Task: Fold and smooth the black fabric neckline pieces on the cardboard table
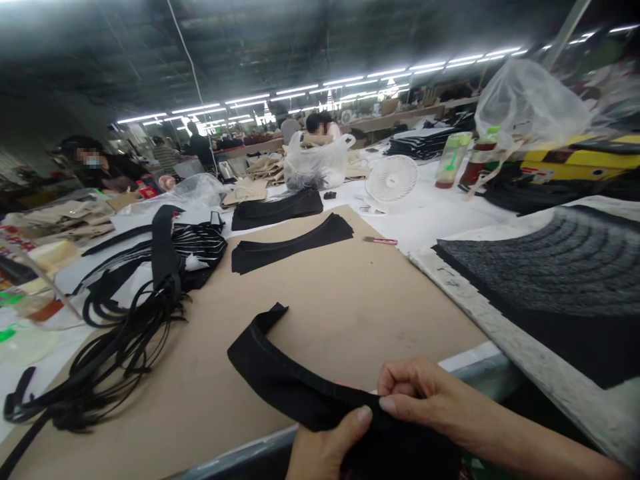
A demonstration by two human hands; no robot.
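A curved black fabric piece (273, 370) lies on the brown cardboard sheet (350, 293) near the table's front edge. My left hand (327, 447) grips its near end from below, thumb pressed on top. My right hand (425, 397) pinches the same end from the right, fingers curled closed on the cloth. The far tip of the piece points up and away from me.
Two more curved black pieces (290, 243) lie further back on the cardboard. A tangle of black straps (125, 333) sits at left. A small white fan (390, 180), bottles (453, 160), plastic bags (315, 160) and a grey stacked pile (550, 260) at right. Other people work at the far benches.
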